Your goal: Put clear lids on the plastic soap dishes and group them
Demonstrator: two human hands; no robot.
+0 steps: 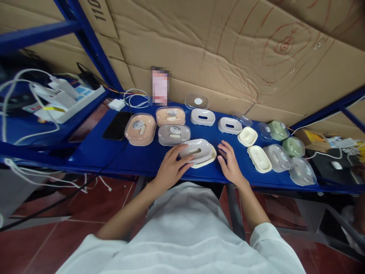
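Shirt (188, 228), pale. Left hand (173, 163): pinching grey dish (203, 145) over cream tray (210, 160). Right hand (230, 164): spread, empty, beside. Step, apparently: fitting the pair; next calls for aligning edges.

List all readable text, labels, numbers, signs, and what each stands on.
"110", turned sideways, on the cardboard strip at upper left; it may continue past the picture's edge.
Lid stickers: too small and blurred to read.
Upright panel: pixelated, unreadable.
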